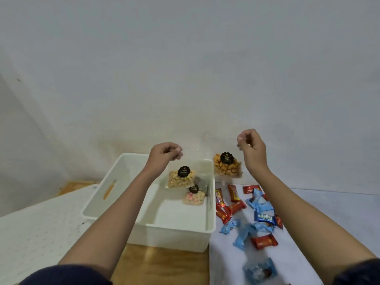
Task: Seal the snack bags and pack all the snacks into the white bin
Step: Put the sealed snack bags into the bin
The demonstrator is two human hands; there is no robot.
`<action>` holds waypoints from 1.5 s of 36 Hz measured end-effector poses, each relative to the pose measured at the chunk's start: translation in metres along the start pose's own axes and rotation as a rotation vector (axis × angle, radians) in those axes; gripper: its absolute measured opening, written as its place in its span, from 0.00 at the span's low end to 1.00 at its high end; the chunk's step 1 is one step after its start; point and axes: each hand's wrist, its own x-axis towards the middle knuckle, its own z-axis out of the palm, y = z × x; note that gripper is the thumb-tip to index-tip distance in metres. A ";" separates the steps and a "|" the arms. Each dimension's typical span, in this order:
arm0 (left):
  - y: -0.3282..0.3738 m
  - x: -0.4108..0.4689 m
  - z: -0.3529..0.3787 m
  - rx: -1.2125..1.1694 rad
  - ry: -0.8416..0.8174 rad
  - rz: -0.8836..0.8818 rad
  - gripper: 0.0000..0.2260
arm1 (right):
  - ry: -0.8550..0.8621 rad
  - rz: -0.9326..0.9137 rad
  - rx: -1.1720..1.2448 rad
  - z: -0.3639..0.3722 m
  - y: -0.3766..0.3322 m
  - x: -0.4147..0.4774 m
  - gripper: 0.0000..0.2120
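The surface fills the lower frame, with bare wood showing at bottom centre. The white bin sits at centre. The left hand is above the bin's far side, its fingers curled and pinching the top edge of a clear bag of pale snacks, which dangles over the bin. The right hand pinches the top of a clear bag of orange snacks, which hangs just right of the bin's far corner. 1 bag of pink and white snacks lies in the bin near its right wall. Red and blue wrapped sweets lie scattered on a white cloth right of the bin.
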 end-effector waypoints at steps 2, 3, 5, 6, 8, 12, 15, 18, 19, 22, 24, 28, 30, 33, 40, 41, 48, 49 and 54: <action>-0.011 -0.011 -0.017 -0.002 -0.033 -0.039 0.04 | 0.016 0.012 0.058 0.024 -0.001 -0.004 0.13; -0.017 -0.015 -0.023 -0.003 -0.051 -0.058 0.04 | 0.012 0.028 0.084 0.035 -0.001 -0.007 0.13; -0.029 -0.024 -0.031 -0.006 -0.088 -0.091 0.04 | -0.027 0.066 0.112 0.054 0.002 -0.014 0.13; -0.035 -0.029 -0.033 -0.006 -0.110 -0.109 0.04 | -0.059 0.083 0.110 0.062 0.005 -0.017 0.13; -0.046 -0.036 -0.032 -0.008 -0.158 -0.144 0.05 | -0.132 0.121 0.092 0.075 0.014 -0.026 0.12; -0.069 -0.046 -0.019 -0.014 -0.255 -0.190 0.06 | -0.240 0.188 -0.070 0.086 0.038 -0.040 0.08; -0.088 -0.050 -0.003 -0.037 -0.262 -0.228 0.05 | -0.369 0.154 -0.335 0.084 0.061 -0.051 0.09; -0.105 -0.055 0.014 -0.044 -0.265 -0.284 0.05 | -0.454 0.138 -0.548 0.078 0.078 -0.061 0.11; -0.111 -0.057 0.019 -0.046 -0.272 -0.296 0.05 | -0.461 0.144 -0.581 0.076 0.082 -0.063 0.10; -0.122 -0.053 0.026 -0.062 -0.290 -0.313 0.05 | -0.489 0.146 -0.662 0.075 0.087 -0.062 0.06; -0.123 -0.046 0.028 -0.069 -0.261 -0.312 0.04 | -0.503 0.124 -0.702 0.076 0.088 -0.059 0.05; -0.127 -0.037 0.036 0.076 -0.151 -0.257 0.04 | -0.514 0.043 -0.808 0.079 0.092 -0.054 0.07; -0.128 -0.035 0.040 0.142 -0.087 -0.232 0.05 | -0.536 0.001 -0.880 0.080 0.095 -0.051 0.07; -0.130 -0.033 0.042 0.202 -0.020 -0.212 0.05 | -0.566 -0.034 -0.966 0.079 0.098 -0.049 0.08; -0.131 -0.024 0.046 0.203 0.036 -0.248 0.03 | -0.543 -0.087 -1.054 0.083 0.101 -0.051 0.09; -0.132 -0.023 0.047 0.207 0.045 -0.250 0.03 | -0.534 -0.085 -1.054 0.084 0.101 -0.051 0.09; -0.133 -0.026 0.052 0.341 0.044 -0.195 0.06 | -0.499 -0.047 -0.992 0.082 0.102 -0.052 0.10; -0.132 -0.028 0.053 0.366 0.040 -0.179 0.06 | -0.491 -0.035 -0.958 0.081 0.101 -0.054 0.11; -0.113 -0.038 0.054 0.413 0.052 -0.104 0.09 | -0.437 0.077 -0.755 0.063 0.086 -0.056 0.17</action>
